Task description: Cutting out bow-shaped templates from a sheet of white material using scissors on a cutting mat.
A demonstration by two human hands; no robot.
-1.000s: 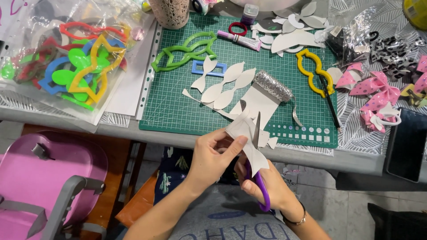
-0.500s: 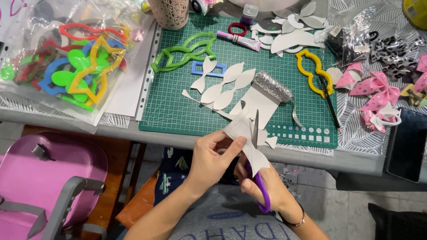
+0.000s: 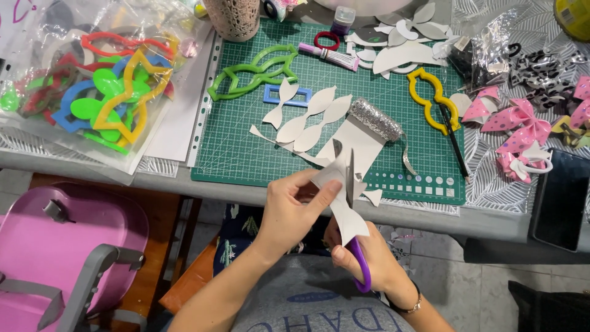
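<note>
Left hand (image 3: 294,206) pinches white cut-out sheet (image 3: 344,203) off table's front edge. Right hand (image 3: 362,258) curled round purple-handled scissors (image 3: 353,215), blades upright through sheet. Beyond: green cutting mat (image 3: 246,141), white cut shapes (image 3: 307,120), glitter roll (image 3: 375,120) near mat's front edge.

The left hand (image 3: 292,206) is pinching a white sheet (image 3: 344,197) while the right hand (image 3: 369,264) is working purple-handled scissors (image 3: 359,270) just off the tabletop (image 3: 491,221) edge.

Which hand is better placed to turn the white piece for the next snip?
Left. The left hand already pinches the white piece at its edge, free to rotate it. The right hand is occupied by the purple-handled scissors, whose blades are at the piece.
</note>
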